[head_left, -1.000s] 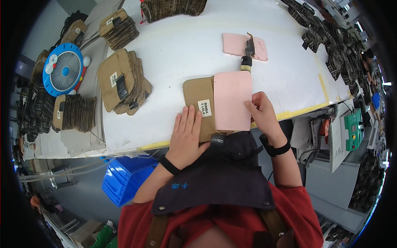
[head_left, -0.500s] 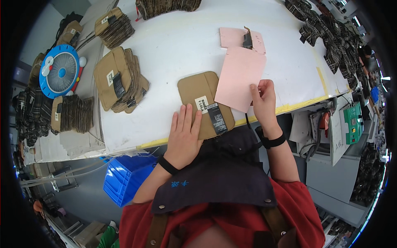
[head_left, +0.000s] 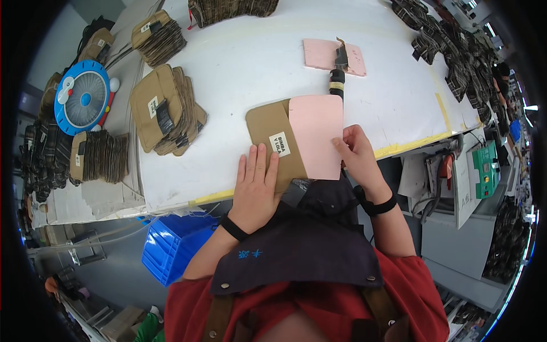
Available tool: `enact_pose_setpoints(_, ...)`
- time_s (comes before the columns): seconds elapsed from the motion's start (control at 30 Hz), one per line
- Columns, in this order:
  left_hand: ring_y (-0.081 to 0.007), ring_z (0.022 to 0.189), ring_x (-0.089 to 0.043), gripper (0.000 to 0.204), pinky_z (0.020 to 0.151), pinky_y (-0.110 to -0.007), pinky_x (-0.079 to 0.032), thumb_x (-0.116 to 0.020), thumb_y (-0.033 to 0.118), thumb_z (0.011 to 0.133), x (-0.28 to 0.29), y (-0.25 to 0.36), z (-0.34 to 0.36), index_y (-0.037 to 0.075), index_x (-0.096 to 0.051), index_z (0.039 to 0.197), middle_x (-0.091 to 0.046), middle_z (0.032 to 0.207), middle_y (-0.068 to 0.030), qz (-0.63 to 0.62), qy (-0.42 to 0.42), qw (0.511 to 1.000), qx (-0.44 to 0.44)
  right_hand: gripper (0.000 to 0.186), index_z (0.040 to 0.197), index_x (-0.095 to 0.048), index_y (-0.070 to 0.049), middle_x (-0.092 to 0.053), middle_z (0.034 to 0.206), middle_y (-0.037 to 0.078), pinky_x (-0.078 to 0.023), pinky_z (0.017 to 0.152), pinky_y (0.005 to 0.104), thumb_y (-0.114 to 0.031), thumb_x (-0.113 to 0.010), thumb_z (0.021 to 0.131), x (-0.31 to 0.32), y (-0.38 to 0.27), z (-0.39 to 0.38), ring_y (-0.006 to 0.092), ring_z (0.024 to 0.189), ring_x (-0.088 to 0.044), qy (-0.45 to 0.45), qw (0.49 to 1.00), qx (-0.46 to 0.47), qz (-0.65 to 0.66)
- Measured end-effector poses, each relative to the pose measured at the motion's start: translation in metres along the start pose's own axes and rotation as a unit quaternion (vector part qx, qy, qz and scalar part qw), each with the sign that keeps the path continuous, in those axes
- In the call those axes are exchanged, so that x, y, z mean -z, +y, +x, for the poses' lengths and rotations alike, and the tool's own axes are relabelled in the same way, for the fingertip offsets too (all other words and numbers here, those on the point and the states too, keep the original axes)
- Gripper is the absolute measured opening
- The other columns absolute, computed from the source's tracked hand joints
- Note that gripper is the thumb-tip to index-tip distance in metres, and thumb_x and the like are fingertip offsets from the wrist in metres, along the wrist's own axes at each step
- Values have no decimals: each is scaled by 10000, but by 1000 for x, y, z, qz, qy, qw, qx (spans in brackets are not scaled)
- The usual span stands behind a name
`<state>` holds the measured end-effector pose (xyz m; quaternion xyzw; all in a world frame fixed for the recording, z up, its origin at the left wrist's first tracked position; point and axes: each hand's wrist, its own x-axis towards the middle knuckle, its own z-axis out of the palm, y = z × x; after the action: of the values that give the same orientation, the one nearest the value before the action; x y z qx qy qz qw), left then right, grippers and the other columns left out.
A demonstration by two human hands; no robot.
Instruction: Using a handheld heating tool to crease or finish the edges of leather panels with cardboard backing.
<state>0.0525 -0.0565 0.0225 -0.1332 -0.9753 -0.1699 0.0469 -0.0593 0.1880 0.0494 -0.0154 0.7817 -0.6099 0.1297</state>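
Observation:
A tan fabric panel (head_left: 265, 122) with rounded corners and a white label (head_left: 279, 144) lies at the table's front edge. My left hand (head_left: 255, 185) rests flat on its lower left part, fingers stretched out. Between thumb and fingers, my right hand (head_left: 360, 157) pinches the right edge of a pink card (head_left: 316, 134), which covers the panel's right side. Below the card the end of a dark label (head_left: 296, 191) peeks out. Just beyond the card lies a black cylindrical tool (head_left: 337, 80) with a pale band, its lower part hidden.
Another pink piece (head_left: 319, 52) with black tape lies farther back. Stacks of tan panels (head_left: 156, 108) and a blue round fan (head_left: 82, 98) stand left. Dark plaid pieces (head_left: 456, 62) line the right side. Under the table are a blue crate (head_left: 176, 245) and a green box (head_left: 486, 170).
My right hand has brought the pink card left and toward me, over the panel's right side and most of the dark label. The black tool has come into view. My left hand stays put.

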Motion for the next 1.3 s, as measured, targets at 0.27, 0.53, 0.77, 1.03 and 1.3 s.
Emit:
enact_pose_setpoints(0.27,-473,1502,-215,837,1229,-551,-159,-722,243,858,1,2,3,-82,-321,1516,-267,1580,-333,-12,-9,1000,6,205,1091,-525,36,-629,777,77,-489,541,274,-113,-617,984,-2,-16,-2,120,645,-595,-56,996,-28,-67)
enact_pose_setpoints(0.53,-478,1509,-183,934,1232,-537,-168,-776,307,832,4,2,6,-66,-288,1536,-221,1593,-341,-58,-3,998,35,314,1189,-563,84,-676,814,211,-540,665,398,-100,-635,945,-34,-10,9,343,749,-695,-55,970,122,-205)
enact_pose_setpoints(0.77,-509,1500,-171,1023,1228,-553,-170,-824,430,778,2,5,4,33,-304,1565,-177,1607,-340,-46,-2,999,21,353,1174,-615,-7,-670,964,167,-557,727,440,-228,-693,910,-51,-22,-10,362,876,-669,-50,875,175,-448)
enact_pose_setpoints(1.03,-514,1502,-152,983,1211,-599,-142,-726,563,836,-3,14,29,-4,-339,1540,-211,1592,-349,-44,16,999,3,663,1359,-442,82,-649,950,172,-534,720,410,-207,-765,858,24,-2,48,310,787,-649,83,949,88,-290)
enact_pose_setpoints(1.3,-489,1508,-164,712,1219,-589,-128,-722,298,885,-11,30,49,29,-436,1479,-253,1596,-304,-96,22,995,9,705,1442,-352,113,-651,876,225,-538,777,455,-142,-646,855,17,14,53,391,833,-663,118,849,135,-496)
